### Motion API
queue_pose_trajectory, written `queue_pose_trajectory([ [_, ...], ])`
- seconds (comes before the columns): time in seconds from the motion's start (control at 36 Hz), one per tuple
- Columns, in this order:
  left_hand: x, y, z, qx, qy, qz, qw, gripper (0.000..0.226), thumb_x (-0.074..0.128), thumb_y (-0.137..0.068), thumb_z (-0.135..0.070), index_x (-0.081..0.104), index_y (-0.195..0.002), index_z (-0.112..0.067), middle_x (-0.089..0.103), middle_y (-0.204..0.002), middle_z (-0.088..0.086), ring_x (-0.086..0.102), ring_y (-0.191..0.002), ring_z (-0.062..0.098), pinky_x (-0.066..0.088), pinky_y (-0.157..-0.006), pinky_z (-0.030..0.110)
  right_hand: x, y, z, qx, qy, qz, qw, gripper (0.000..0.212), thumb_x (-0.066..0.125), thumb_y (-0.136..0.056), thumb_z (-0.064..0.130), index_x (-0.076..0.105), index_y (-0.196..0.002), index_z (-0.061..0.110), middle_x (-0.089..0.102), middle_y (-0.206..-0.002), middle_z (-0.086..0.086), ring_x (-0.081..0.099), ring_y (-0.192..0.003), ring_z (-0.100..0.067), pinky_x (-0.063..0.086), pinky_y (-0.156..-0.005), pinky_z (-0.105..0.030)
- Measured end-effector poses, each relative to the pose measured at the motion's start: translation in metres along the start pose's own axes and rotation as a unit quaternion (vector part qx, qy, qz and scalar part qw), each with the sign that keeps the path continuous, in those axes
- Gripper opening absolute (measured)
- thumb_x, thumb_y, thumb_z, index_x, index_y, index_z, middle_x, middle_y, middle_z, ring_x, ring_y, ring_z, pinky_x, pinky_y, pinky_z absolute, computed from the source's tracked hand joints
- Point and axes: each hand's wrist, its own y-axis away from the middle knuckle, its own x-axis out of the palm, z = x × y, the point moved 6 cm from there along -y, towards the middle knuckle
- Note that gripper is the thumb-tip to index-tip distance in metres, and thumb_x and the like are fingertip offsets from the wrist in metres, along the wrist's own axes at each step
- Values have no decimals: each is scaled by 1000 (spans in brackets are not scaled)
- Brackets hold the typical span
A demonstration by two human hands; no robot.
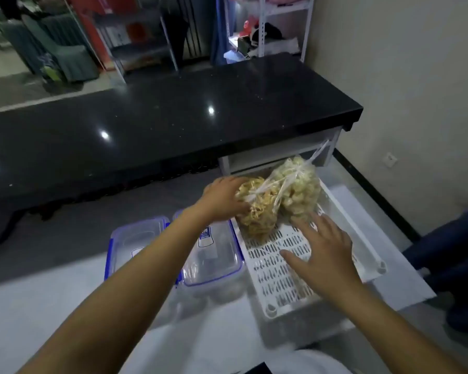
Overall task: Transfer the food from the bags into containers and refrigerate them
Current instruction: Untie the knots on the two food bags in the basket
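A pale table carried two lidded clear containers just left of a white slotted tray.

One view only, head-worn, wide-angle. Looks forward and steeply down from above the white slotted tray, which sits close, lower centre-right. Both forearms enter from the bottom edge toward the tray. Beyond the tray, the black counter crosses mid-frame; farther behind it, metal shelving at the top edge. Edges bend outward.
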Motion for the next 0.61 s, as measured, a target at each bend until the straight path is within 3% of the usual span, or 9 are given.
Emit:
queue_pose_trajectory([
  [0.14,-10,-24,1,-12,84,-8,996,40,65,-93,-28,61,-133,-23,64,-129,2,61,-112,19,53,-96,41,-2,-28,10,-39,-13,-18,999,62,63,-87,58,48,-142,37,30,-161,1,15,-151,-24,13,-120,-51],
  [0.25,-6,-37,2,11,79,45,996,32,66,-93,-19,65,-124,-24,66,-122,0,62,-98,9,50,-82,24,-2,-55,25,-70,3,-30,997,52,63,-89,53,54,-137,34,34,-160,-2,12,-152,-28,8,-121,-56],
  [0.42,-7,-46,2,41,18,58,997,37,61,-93,-4,68,-122,-27,66,-124,0,64,-105,17,55,-94,39,9,-96,52,-62,35,-21,997,39,49,-95,53,59,-129,37,27,-163,1,1,-154,-30,-3,-120,-60],
  [0.61,-11,-49,-6,98,-40,12,994,23,70,-93,-23,72,-116,-22,70,-117,0,66,-99,17,54,-85,33,24,-112,59,-36,38,-18,998,23,49,-97,37,66,-112,32,44,-151,5,9,-152,-29,-2,-118,-62],
])
